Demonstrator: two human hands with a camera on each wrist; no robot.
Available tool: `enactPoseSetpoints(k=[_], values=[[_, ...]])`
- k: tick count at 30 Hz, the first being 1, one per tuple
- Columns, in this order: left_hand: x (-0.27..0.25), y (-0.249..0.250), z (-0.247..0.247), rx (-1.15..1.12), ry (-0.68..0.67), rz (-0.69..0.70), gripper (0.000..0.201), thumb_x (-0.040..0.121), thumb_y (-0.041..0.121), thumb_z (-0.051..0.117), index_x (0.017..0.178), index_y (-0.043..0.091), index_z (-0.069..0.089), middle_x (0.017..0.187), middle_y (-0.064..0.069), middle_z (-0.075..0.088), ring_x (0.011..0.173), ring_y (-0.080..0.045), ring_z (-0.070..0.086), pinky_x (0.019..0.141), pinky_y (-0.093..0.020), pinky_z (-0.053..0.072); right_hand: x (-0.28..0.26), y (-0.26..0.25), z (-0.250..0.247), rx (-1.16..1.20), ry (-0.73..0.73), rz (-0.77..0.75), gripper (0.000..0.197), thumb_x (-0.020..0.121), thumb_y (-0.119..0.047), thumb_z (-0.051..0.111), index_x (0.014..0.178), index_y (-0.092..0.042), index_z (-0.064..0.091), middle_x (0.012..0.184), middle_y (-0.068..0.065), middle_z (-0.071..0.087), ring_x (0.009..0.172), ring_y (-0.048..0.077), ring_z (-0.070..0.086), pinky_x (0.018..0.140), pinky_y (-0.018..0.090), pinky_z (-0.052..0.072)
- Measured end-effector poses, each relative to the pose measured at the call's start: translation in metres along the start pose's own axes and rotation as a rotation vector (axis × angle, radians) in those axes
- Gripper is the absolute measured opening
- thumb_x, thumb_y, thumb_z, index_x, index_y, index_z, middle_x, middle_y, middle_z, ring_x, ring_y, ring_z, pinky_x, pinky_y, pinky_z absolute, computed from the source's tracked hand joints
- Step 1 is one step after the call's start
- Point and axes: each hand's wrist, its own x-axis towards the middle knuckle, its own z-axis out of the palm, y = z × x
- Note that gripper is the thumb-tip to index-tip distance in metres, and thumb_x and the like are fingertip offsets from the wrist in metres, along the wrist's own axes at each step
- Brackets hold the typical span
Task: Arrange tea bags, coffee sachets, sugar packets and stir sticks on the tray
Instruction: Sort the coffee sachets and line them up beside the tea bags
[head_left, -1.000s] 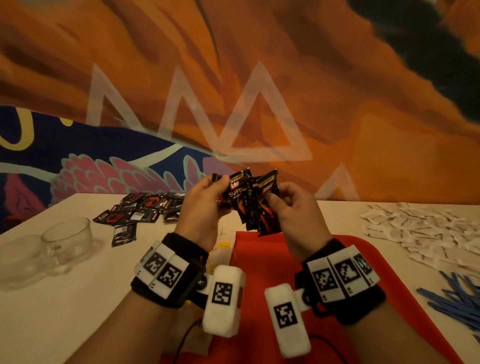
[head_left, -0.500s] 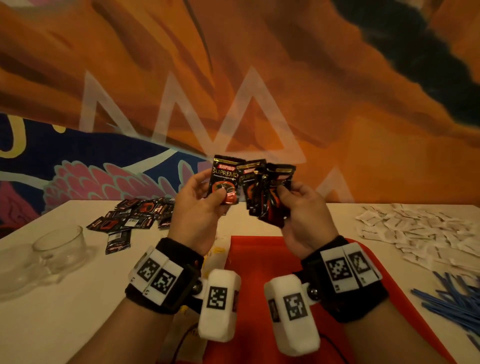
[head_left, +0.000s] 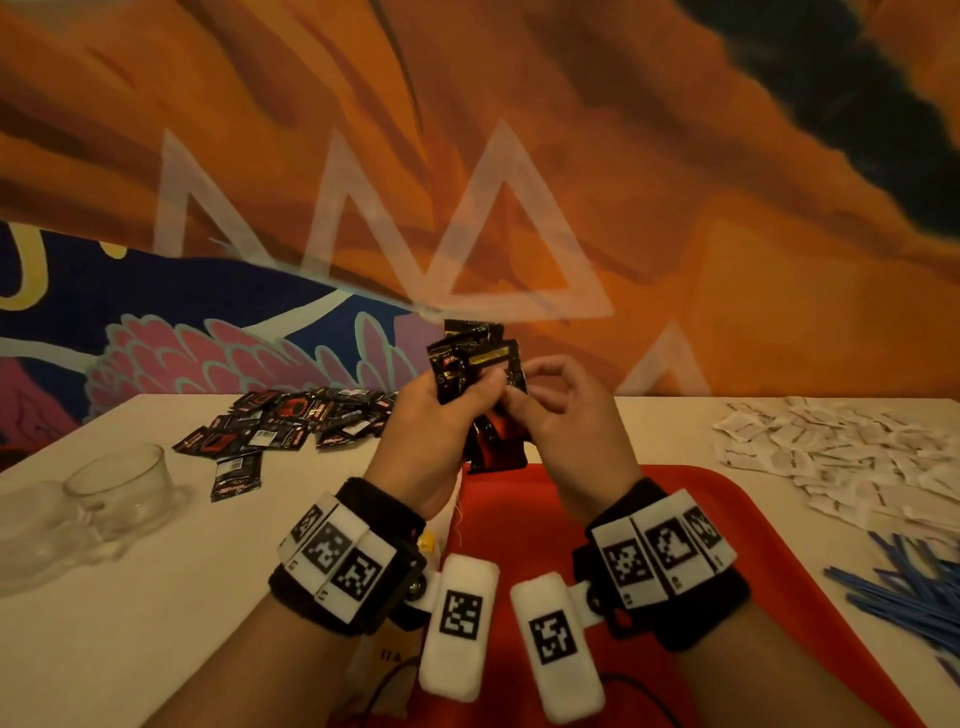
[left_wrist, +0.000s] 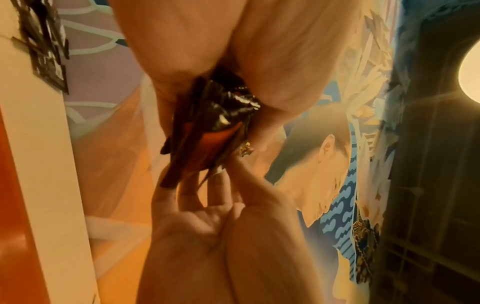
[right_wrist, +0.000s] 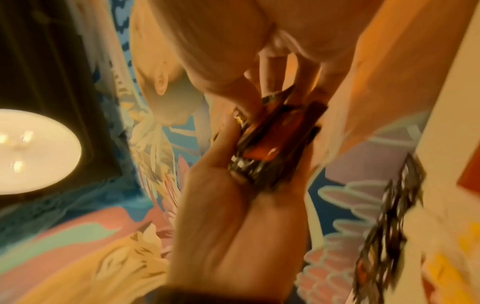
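A bunch of black and red coffee sachets (head_left: 478, 358) stands upright in the air above the far edge of the red tray (head_left: 524, 525). My left hand (head_left: 480, 387) grips the bunch from the left, thumb across its front. My right hand (head_left: 517, 400) pinches its right edge with thumb and forefinger. In the left wrist view the coffee sachets (left_wrist: 207, 127) are wedged between both hands. The right wrist view shows the coffee sachets (right_wrist: 270, 139) pressed between my right fingers and the left hand. The lower sachets are partly hidden by my hands.
A loose pile of coffee sachets (head_left: 291, 421) lies at the back left of the white table. Two glass cups (head_left: 119, 483) stand at the left. White sugar packets (head_left: 841, 457) are spread at the right, with blue stir sticks (head_left: 909, 587) in front of them.
The sachets were fanned out between my hands; now they are gathered into one tight bunch. Both hands have come together.
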Motion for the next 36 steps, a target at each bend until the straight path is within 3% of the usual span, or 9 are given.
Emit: enactPoseSetpoints(k=[3, 6, 11, 14, 17, 20, 24, 29, 36], values=[[0.003, 0.008, -0.007, 0.003, 0.023, -0.023, 0.019, 0.1, 0.015, 0.054, 0.114, 0.012, 0.066, 0.105, -0.014, 0.072, 0.097, -0.028, 0.071, 0.084, -0.045, 0.059, 0.002, -0.009, -0.013, -0.305, -0.08, -0.205, 0.028, 0.082, -0.034, 0.076, 0.106, -0.027, 0.065, 0.1, -0.011, 0.072, 0.097, 0.002, 0.067, 0.088, 0.031, 0.056], [0.006, 0.014, -0.015, -0.026, 0.022, -0.076, 0.017, 0.1, 0.016, 0.054, 0.112, 0.011, 0.065, 0.103, -0.017, 0.071, 0.095, -0.035, 0.071, 0.083, -0.052, 0.058, -0.007, -0.032, -0.024, -0.67, -0.133, -0.525, 0.071, 0.068, -0.047, 0.084, 0.129, -0.029, 0.053, 0.12, -0.026, 0.053, 0.112, -0.012, 0.048, 0.096, 0.011, 0.04], [-0.005, 0.01, -0.004, -0.02, -0.201, -0.167, 0.026, 0.099, 0.006, 0.051, 0.124, 0.009, 0.058, 0.108, -0.018, 0.07, 0.103, -0.036, 0.068, 0.085, -0.049, 0.058, -0.016, -0.033, -0.013, -1.088, -0.451, -0.471, 0.121, 0.043, -0.059, 0.091, 0.142, -0.048, 0.021, 0.16, -0.006, 0.002, 0.15, 0.022, -0.001, 0.118, 0.045, 0.022], [-0.01, 0.011, -0.007, -0.17, -0.392, -0.284, 0.025, 0.088, 0.007, 0.06, 0.113, 0.007, 0.061, 0.098, -0.013, 0.068, 0.089, -0.024, 0.07, 0.072, -0.035, 0.058, -0.013, -0.029, -0.015, -1.031, -0.467, -0.517, 0.091, 0.056, -0.046, 0.086, 0.133, -0.039, 0.039, 0.145, -0.001, 0.03, 0.135, 0.026, 0.033, 0.106, 0.046, 0.043], [-0.008, 0.014, -0.022, -0.393, -0.574, -0.342, 0.051, 0.085, 0.02, 0.069, 0.13, 0.004, 0.051, 0.118, -0.017, 0.058, 0.109, -0.03, 0.059, 0.091, -0.041, 0.049, -0.01, -0.032, -0.024, -0.857, -0.421, -0.619, 0.067, 0.062, -0.039, 0.075, 0.124, -0.032, 0.05, 0.118, -0.005, 0.046, 0.111, 0.016, 0.047, 0.089, 0.029, 0.047], [-0.005, 0.009, -0.021, -0.432, -0.581, -0.312, 0.06, 0.081, 0.037, 0.079, 0.129, 0.007, 0.058, 0.12, -0.017, 0.059, 0.114, -0.03, 0.058, 0.097, -0.04, 0.048, -0.013, -0.035, -0.023, -0.747, -0.412, -0.7, 0.068, 0.062, -0.032, 0.078, 0.125, -0.028, 0.051, 0.109, -0.009, 0.049, 0.103, 0.01, 0.049, 0.083, 0.018, 0.043], [-0.01, 0.005, -0.007, -0.458, -0.49, -0.235, 0.052, 0.063, 0.033, 0.092, 0.107, 0.011, 0.075, 0.108, -0.012, 0.07, 0.101, -0.024, 0.07, 0.088, -0.035, 0.057, -0.013, -0.036, -0.022, -0.772, -0.373, -0.68, 0.085, 0.057, -0.056, 0.087, 0.13, -0.028, 0.053, 0.135, -0.001, 0.043, 0.127, 0.015, 0.043, 0.102, 0.025, 0.042], [-0.014, 0.01, 0.0, -0.511, -0.49, -0.23, 0.075, 0.066, 0.034, 0.09, 0.126, 0.006, 0.057, 0.114, -0.014, 0.066, 0.108, -0.026, 0.067, 0.09, -0.035, 0.057, -0.014, -0.042, -0.021, -0.725, -0.351, -0.74, 0.063, 0.063, -0.046, 0.089, 0.112, -0.016, 0.063, 0.112, 0.0, 0.057, 0.106, 0.016, 0.055, 0.086, 0.031, 0.048], [-0.019, 0.014, 0.0, -0.588, -0.48, -0.272, 0.068, 0.079, 0.031, 0.081, 0.137, 0.014, 0.05, 0.12, -0.013, 0.063, 0.111, -0.026, 0.065, 0.089, -0.035, 0.056, -0.013, -0.039, -0.022, -0.68, -0.391, -0.692, 0.097, 0.057, -0.041, 0.092, 0.139, -0.025, 0.043, 0.134, -0.004, 0.051, 0.124, 0.009, 0.051, 0.098, 0.032, 0.047]])
